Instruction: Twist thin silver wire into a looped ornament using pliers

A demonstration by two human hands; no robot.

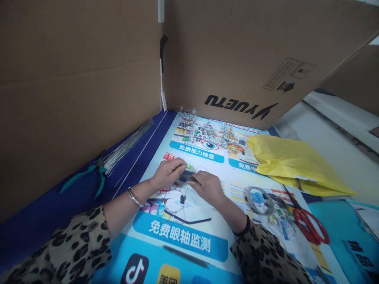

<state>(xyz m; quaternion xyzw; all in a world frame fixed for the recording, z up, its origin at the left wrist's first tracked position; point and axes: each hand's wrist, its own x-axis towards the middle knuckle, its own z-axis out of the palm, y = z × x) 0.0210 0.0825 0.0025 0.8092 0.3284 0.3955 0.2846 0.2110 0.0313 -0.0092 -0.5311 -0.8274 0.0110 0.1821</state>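
My left hand [169, 173], with a silver bangle on its wrist, is closed in a pinch over the printed sheet; what is between its fingertips is too small to make out. Facing it, my right hand [209, 186] grips a small dark flat piece [186, 176] between thumb and fingers. The piece's far end reaches close to the left fingertips. Thin wire loops [185, 193] show below and beside the hands, but I cannot tell where they join. A thin dark stick-like thing [186, 255] lies nearer to me on the sheet.
Teal-handled pliers [102, 173] and a bundle of thin wires [130, 146] lie left. Small wire pieces [219, 134] lie at the back. To the right are a tape roll [249, 200], red-handled scissors [322, 230], and a yellow bag [296, 161]. Cardboard walls [237, 51] enclose the back and left.
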